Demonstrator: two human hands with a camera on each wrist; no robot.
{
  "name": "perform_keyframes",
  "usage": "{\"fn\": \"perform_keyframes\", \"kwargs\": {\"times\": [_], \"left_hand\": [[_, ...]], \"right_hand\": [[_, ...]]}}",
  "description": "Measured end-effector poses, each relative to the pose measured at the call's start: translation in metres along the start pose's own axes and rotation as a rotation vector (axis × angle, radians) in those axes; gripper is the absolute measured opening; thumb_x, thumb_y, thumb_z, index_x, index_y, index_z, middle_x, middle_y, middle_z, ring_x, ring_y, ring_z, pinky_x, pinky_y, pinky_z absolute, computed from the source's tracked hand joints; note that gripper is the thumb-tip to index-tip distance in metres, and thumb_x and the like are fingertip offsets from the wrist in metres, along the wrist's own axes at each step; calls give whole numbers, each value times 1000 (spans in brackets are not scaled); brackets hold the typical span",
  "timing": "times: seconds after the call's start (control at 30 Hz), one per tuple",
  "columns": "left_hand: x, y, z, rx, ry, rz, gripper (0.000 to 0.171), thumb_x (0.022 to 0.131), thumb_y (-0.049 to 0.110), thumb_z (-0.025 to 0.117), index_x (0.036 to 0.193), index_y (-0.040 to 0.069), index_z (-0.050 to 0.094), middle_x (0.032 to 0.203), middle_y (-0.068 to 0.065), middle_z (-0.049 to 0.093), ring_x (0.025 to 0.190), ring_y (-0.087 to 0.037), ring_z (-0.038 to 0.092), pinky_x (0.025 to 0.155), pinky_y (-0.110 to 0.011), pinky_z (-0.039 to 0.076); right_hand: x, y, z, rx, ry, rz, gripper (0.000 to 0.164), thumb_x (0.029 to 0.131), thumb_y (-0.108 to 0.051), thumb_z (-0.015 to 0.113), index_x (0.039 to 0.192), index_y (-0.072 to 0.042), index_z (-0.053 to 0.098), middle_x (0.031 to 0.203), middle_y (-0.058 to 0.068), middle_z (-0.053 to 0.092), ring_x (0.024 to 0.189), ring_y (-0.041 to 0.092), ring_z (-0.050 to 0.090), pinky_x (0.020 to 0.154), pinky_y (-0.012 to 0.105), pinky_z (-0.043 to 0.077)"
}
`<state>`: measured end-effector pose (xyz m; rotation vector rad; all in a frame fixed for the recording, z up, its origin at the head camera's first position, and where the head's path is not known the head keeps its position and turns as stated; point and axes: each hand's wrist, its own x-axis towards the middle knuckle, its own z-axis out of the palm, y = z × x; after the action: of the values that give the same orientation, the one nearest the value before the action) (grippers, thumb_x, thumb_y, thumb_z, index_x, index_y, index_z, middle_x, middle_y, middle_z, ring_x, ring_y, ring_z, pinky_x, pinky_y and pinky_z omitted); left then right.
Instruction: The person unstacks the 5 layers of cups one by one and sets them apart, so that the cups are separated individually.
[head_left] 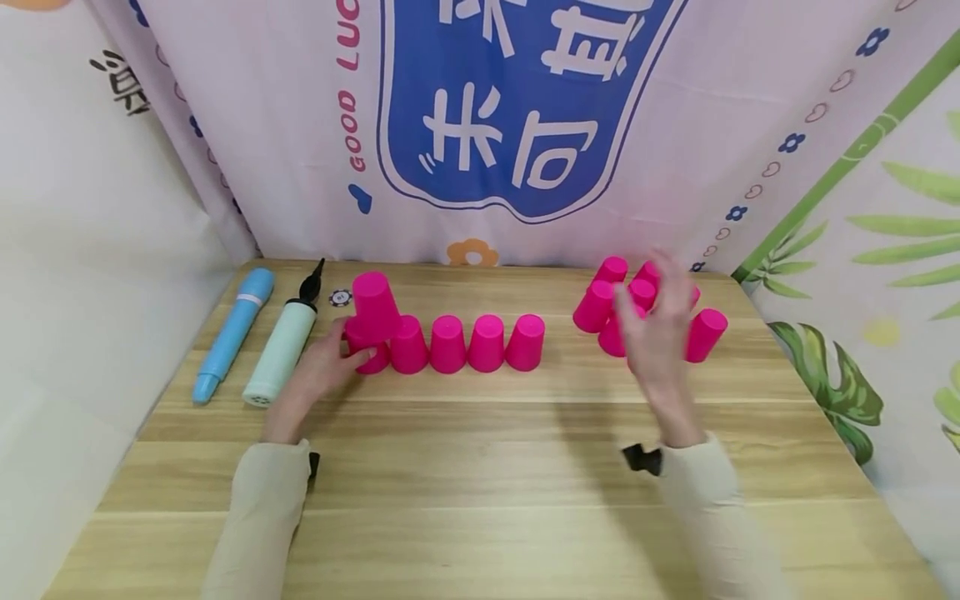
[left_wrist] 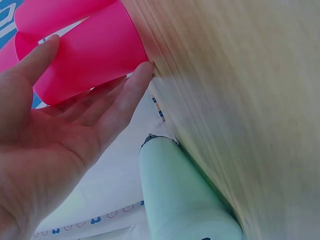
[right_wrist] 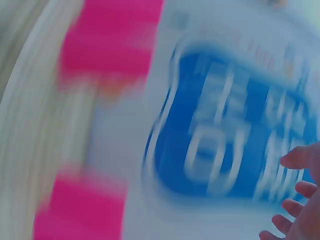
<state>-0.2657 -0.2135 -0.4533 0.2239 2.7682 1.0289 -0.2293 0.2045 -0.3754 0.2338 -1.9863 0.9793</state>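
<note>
Several pink cups (head_left: 447,344) stand upside down in a row on the wooden table, with another upside-down pink cup (head_left: 377,305) on top at the left end. My left hand (head_left: 321,372) holds the leftmost bottom cup (left_wrist: 95,55), thumb on one side and fingers along the other. Off to the right, my right hand (head_left: 660,325) is raised in front of a cluster of pink cups (head_left: 595,307), blurred and partly hiding them. Its fingers are spread and nothing is in it. In the right wrist view the cups are badly blurred.
A pale green hand pump (head_left: 282,352) with a black nozzle lies left of the row, close to the left hand. Beyond it lies a blue pump (head_left: 234,333). A small round chip (head_left: 341,297) rests near the back edge, where a printed curtain (head_left: 300,192) hangs.
</note>
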Motion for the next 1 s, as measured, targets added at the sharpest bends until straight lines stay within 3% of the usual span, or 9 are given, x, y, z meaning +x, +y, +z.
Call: {"fn": "perform_keyframes", "kwargs": {"times": [0.1, 0.2, 0.3, 0.5, 0.67, 1.0], "left_hand": [[-1, -2, -2, 7, 10, -2, 73, 98, 32, 55, 149, -1, 16, 139, -32, 43, 125, -49, 43, 101, -58, 39], [-1, -3, -3, 1, 9, 4, 73, 98, 32, 55, 149, -2, 15, 139, -33, 42, 125, -50, 43, 101, -59, 38], [0, -4, -1, -4, 6, 18, 74, 98, 32, 55, 149, -2, 15, 138, -34, 42, 125, -50, 42, 102, -59, 38], [2, -3, -1, 0, 8, 19, 75, 98, 35, 55, 149, -2, 16, 139, -32, 43, 125, -48, 44, 102, -59, 38], [1, -1, -2, -1, 5, 27, 75, 97, 35, 56, 149, -3, 16, 138, -33, 43, 126, -48, 43, 102, -58, 38], [-3, -2, -2, -12, 9, 11, 72, 97, 30, 57, 148, -3, 17, 139, -31, 43, 127, -47, 43, 103, -57, 38]], "right_hand": [[-8, -44, 45, 187, -113, -116, 48, 83, 0, 72, 128, 1, 55, 130, 16, 53, 125, 24, 46, 107, 37, 37], [-15, -81, 88, 335, -271, -143, 50, 84, -4, 72, 130, 0, 53, 131, 15, 53, 126, 22, 46, 107, 35, 37], [-19, -105, 123, 401, -452, -64, 56, 85, -13, 74, 135, -4, 49, 134, 11, 50, 126, 18, 45, 106, 32, 39], [-21, -120, 170, 303, -730, 131, 72, 83, -32, 76, 143, -14, 40, 139, 3, 45, 125, 15, 44, 99, 34, 46], [-23, -122, 190, 260, -800, 186, 73, 84, -34, 75, 144, -14, 38, 138, 3, 47, 121, 15, 48, 94, 33, 49], [-34, -122, 207, 266, -793, 221, 62, 85, -25, 75, 138, -12, 44, 128, 3, 52, 111, 18, 54, 82, 24, 52]]}}
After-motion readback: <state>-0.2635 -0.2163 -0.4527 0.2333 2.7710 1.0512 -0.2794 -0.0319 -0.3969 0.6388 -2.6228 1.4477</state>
